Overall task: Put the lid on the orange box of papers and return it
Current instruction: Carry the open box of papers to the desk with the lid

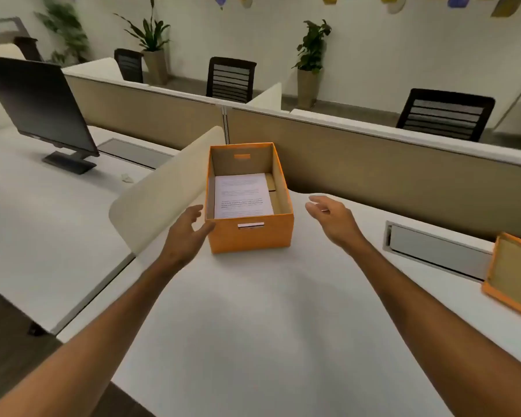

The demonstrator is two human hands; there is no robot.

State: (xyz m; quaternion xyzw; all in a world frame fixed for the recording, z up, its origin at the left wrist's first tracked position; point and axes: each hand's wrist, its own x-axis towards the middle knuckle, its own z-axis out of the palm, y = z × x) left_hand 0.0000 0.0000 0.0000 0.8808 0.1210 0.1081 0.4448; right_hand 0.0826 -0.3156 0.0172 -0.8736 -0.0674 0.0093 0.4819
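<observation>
An orange box (251, 237) stands open on the white desk (253, 320), with a stack of printed papers (242, 195) lying flat inside. Its orange lid (513, 275) lies upside down at the desk's right edge, partly cut off by the frame. My left hand (184, 236) is at the box's near left corner, fingers spread, thumb close to or touching the side. My right hand (333, 219) hovers open a little to the right of the box, apart from it. Neither hand holds anything.
A curved cream divider (160, 197) rises just left of the box. A tan partition (388, 164) runs behind the desk. A grey cable hatch (433, 251) sits between box and lid. A monitor (39, 106) stands on the neighbouring desk, far left; chairs and plants lie beyond.
</observation>
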